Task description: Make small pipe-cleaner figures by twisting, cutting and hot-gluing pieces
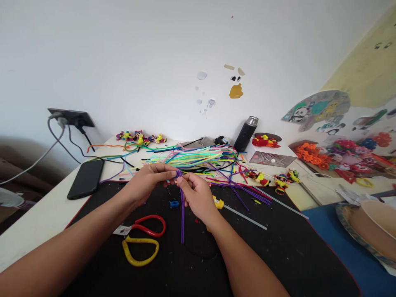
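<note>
A purple pipe cleaner (182, 218) hangs down from between my hands, its upper end bunched into a small coil at my fingertips. My left hand (153, 178) pinches this coil from the left. From the right, the thumb and fingers of my right hand (197, 193) are closed on the same piece. Below my left hand lie scissors (145, 239) with one red and one yellow handle. A small blue piece (174, 204) rests on the black mat (173, 276) just under my hands. Partly hidden behind my right hand is a yellow glue gun (218, 203) with a translucent glue stick (246, 217).
Behind the mat lies a heap of coloured pipe cleaners (188, 156). A phone (86, 178) is at the left, and a black flask (246, 134) stands near a white drawer box (272, 159). Small pipe-cleaner figures (140, 137) sit at the back. Cables (69, 140) run from the wall socket.
</note>
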The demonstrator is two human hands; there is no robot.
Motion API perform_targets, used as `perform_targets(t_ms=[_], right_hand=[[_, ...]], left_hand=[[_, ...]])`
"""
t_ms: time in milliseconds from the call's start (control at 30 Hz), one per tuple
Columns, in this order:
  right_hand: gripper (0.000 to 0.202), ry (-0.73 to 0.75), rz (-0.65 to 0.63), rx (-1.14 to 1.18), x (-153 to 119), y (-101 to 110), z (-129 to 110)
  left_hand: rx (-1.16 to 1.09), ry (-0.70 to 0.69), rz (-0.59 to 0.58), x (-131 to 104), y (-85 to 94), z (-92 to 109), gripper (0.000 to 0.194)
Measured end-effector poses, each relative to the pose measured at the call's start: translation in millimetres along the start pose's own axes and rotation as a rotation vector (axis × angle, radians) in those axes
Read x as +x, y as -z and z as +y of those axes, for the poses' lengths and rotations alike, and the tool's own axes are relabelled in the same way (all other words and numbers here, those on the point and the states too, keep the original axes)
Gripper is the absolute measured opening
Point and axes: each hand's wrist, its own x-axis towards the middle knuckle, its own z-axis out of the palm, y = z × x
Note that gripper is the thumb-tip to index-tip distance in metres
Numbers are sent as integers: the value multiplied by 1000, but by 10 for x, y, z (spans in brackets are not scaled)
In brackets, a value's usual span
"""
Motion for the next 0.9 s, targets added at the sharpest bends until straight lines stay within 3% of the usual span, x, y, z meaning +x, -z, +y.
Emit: perform_targets(t_ms=[233,600,900], right_hand=[[29,1,19,-77,4,-3,28],[24,14,4,-8,9,-16,120],[23,21,0,58,-25,-28,15]], left_hand=[[-26,5,1,-24,-35,9,23],[63,-23,-7,0,-4,12,22],[-16,14,-52,-10,-5,-2,32]])
